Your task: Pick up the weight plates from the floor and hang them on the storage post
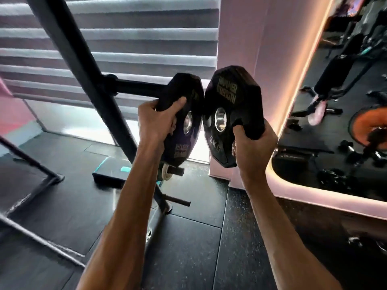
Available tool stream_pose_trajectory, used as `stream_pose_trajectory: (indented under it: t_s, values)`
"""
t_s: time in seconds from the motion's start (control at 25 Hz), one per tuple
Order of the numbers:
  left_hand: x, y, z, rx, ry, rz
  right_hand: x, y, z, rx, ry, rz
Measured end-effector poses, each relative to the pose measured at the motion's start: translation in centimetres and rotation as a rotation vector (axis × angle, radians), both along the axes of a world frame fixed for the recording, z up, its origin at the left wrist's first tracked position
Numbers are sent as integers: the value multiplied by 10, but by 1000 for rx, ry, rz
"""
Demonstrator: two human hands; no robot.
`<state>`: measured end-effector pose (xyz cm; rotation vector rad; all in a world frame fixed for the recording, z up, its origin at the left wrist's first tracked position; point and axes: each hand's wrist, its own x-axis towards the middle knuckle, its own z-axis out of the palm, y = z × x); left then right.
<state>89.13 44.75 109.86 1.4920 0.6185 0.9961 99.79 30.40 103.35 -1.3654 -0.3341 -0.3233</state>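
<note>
Right now the black rubber floor (199, 237) lies below me, and the rack's slanted black upright (83, 65) crosses the view on my left. The storage post (138, 87) sticks out sideways from it, bare along the stretch I can see. I hold both weight plates up in the air, edge to edge, just off the post's end. The right plate (232, 114) reads "HAMMER STRENGTH" in gold above its steel-lined hole and "5KG" below. The left plate (184, 141) carries gold lettering near its bottom, too blurred to read. My left hand (157, 120) grips the left plate's rim, its fingers (180, 102) curled over the edge. My right hand (255, 147) clamps the right plate's lower rim. Lower down, a short peg (178, 200) juts from the rack.
</note>
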Motion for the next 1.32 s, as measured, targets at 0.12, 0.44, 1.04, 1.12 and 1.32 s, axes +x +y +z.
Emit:
stream_pose_trajectory:
  t_s: [0.12, 0.44, 1.04, 1.12, 1.32]
  values:
    - [48, 13, 1, -45, -9, 71, 61, 14, 5, -43, -17, 12]
    - [102, 58, 7, 31, -48, 164, 198, 111, 1, 79, -37, 170]
    - [128, 66, 26, 54, 46, 626, 228, 207, 50, 75, -70, 590]
    - [129, 69, 30, 63, 58, 645, 229, 215, 52, 70, -47, 648]
    - [119, 79, 37, 53, 67, 724, 226, 234, 53, 62, -43, 749]
